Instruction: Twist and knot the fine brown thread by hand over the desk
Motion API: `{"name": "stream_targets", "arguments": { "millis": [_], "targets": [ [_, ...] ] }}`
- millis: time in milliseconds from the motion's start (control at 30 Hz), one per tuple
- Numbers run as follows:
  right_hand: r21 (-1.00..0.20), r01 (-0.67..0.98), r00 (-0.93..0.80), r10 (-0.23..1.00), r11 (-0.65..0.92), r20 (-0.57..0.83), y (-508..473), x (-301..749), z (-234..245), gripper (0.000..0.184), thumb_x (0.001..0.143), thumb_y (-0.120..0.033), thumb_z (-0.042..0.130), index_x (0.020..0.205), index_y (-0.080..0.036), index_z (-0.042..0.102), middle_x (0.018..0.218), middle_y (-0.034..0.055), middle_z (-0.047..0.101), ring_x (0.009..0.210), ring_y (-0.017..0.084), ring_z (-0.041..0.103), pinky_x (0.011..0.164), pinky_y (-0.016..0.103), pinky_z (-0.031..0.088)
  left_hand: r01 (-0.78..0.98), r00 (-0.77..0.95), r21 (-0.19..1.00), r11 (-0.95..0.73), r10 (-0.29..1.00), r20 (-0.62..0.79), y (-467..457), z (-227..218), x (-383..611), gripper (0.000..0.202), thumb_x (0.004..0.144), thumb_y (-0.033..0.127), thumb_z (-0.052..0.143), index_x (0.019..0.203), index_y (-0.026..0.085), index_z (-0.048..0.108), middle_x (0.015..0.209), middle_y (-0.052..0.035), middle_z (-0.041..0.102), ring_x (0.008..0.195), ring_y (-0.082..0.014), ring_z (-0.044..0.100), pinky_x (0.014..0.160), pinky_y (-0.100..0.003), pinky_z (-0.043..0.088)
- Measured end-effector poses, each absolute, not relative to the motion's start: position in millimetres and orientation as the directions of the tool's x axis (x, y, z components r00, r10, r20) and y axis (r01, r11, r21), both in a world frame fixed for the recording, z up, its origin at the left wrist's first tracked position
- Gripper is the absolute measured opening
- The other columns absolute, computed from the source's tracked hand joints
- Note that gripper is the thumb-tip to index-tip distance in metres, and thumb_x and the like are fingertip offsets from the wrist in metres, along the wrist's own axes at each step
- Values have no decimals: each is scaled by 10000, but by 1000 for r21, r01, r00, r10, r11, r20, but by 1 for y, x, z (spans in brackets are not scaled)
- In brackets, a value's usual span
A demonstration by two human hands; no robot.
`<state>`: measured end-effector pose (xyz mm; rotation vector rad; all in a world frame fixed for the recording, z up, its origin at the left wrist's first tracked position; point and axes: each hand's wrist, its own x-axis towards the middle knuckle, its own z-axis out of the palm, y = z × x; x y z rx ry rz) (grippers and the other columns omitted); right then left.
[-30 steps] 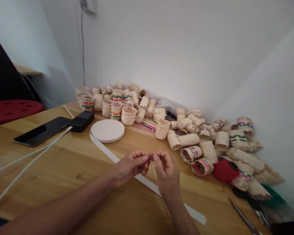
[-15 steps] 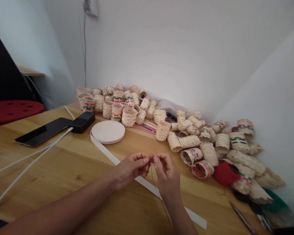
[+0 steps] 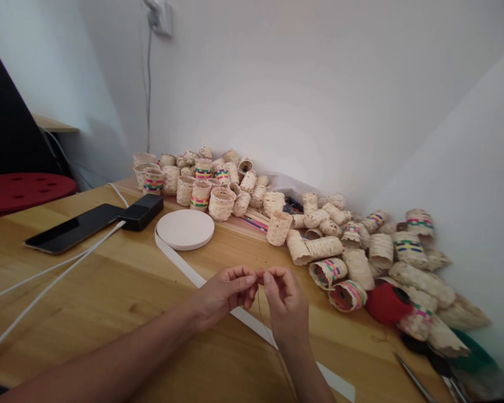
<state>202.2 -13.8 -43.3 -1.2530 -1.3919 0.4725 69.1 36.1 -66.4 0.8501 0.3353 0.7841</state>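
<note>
While both hands pinch thin thread (image 3: 261, 299), left hand (image 3: 224, 291), right hand (image 3: 286, 302), no legible writing

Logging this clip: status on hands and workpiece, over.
Left hand and right hand pinched together on a thin brown thread. Thread hangs over the white strip. Woven baskets piled behind, apart from hands.

No readable text, labels or numbers anywhere.

Both forearms reach forward and converge; the left hand (image 3: 224, 292) and right hand (image 3: 286, 302) meet fingertip to fingertip, thumbs and forefingers pinched together, remaining fingers loosely curled, knuckles turned upward, wrists held level
</note>
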Motion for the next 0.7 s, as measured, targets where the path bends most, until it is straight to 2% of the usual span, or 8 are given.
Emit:
{"name": "stream_targets", "arguments": {
  "millis": [200, 367, 500, 700],
  "targets": [
    [-839, 419, 241, 848, 348, 473, -13, 204, -44, 195, 868, -349, 541, 785, -185, 608, 721, 33, 675, 655, 154, 633, 609, 251, 508, -488, 669, 772, 408, 742, 30, 36, -66, 69, 297, 734, 354, 755, 748, 125, 567, 630, 5, 569, 506, -80, 521, 523, -205, 360],
    [-850, 439, 317, 834, 293, 451, -13, 207, -43, 230, 860, -398, 540, 807, -184, 608, 639, -11, 589, 547, 122, 533, 510, 223, 429, -492, 650, 761, 423, 760, -2, 36, -64, 68, 315, 720, 348, 768, 770, 136, 541, 624, 5, 583, 505, -84, 525, 514, -200, 353],
    [-862, 420, 314, 846, 283, 431, -12, 209, -42, 248, 859, -412, 534, 794, -181, 597, 613, -24, 540, 504, 106, 469, 448, 207, 359, -504, 633, 756, 417, 774, -5, 38, -63, 68, 315, 712, 337, 773, 757, 133, 537, 619, 6, 579, 500, -82, 523, 503, -195, 344],
    [-863, 400, 309, 841, 309, 445, -14, 206, -38, 240, 847, -402, 542, 762, -180, 581, 555, -50, 462, 469, 95, 412, 434, 203, 326, -526, 619, 750, 401, 785, 14, 40, -64, 66, 286, 742, 319, 750, 752, 130, 536, 632, 6, 574, 506, -77, 522, 508, -192, 344]
  ]
}}
